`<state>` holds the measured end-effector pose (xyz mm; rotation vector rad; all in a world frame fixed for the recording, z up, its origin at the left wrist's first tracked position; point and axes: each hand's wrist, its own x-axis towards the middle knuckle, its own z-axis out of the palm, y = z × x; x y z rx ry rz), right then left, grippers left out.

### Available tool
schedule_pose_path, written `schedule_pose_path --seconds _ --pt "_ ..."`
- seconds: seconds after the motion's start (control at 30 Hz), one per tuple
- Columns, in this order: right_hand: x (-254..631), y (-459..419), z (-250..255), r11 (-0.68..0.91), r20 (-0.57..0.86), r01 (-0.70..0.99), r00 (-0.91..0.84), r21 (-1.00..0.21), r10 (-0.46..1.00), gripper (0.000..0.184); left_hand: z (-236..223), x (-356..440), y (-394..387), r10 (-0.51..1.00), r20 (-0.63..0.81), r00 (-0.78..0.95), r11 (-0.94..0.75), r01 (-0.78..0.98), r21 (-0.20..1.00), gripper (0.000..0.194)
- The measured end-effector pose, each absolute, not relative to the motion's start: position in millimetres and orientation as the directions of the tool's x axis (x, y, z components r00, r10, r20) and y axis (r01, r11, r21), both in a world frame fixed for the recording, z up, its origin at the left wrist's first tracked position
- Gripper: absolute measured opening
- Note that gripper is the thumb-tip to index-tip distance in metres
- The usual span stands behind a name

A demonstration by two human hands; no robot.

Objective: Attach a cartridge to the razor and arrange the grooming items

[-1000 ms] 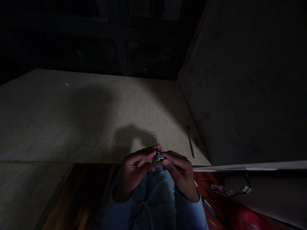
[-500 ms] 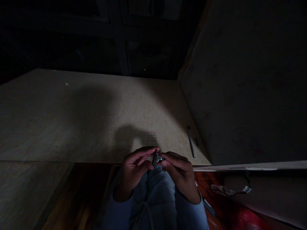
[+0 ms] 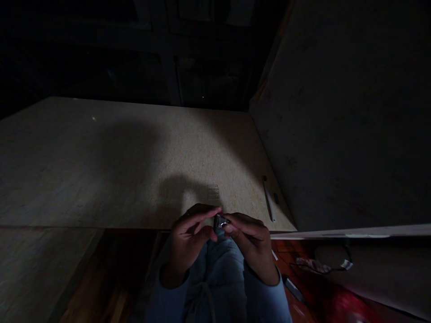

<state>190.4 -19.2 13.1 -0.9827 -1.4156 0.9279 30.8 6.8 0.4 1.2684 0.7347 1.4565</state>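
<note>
Over the table's front edge, both my hands meet around a small shiny silver-and-black metal piece (image 3: 221,221), too dark to name its exact kind. My right hand (image 3: 254,237) pinches its right end between thumb and fingertips. On the other side, my left hand (image 3: 190,237) curves round the piece's dark left edge, fingers above and thumb below; the exact contact there is hard to see. A flat, clear item with ribbed lines (image 3: 213,192) lies on the table just beyond my fingertips.
A pale stone-patterned table (image 3: 134,148) spreads ahead, crossed by shadows. Near the right wall (image 3: 343,134) lie a toothbrush (image 3: 269,202) and a small dark piece (image 3: 276,198). Below right, a dark flat object (image 3: 294,289), a cable and red cloth (image 3: 340,305) show on the floor.
The metal piece has turned slightly in my fingers, and its dark left edge shows less. My left fingertips have shifted a little to the right over it.
</note>
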Motion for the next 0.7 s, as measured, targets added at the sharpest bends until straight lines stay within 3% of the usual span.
schedule_pose_path --seconds 0.3,0.7 --pt "191.9 -18.4 10.3 0.342 0.343 -0.038 -0.021 -0.939 0.939 0.026 -5.1 33.3 4.4 0.948 0.309 0.077 -0.269 -0.326 0.906 0.026" --pt "189.1 -20.0 15.3 0.32 0.319 -0.014 0.026 -0.947 0.947 0.029 -3.3 35.7 3.1 0.954 0.293 0.07 -0.252 -0.344 0.905 0.028"
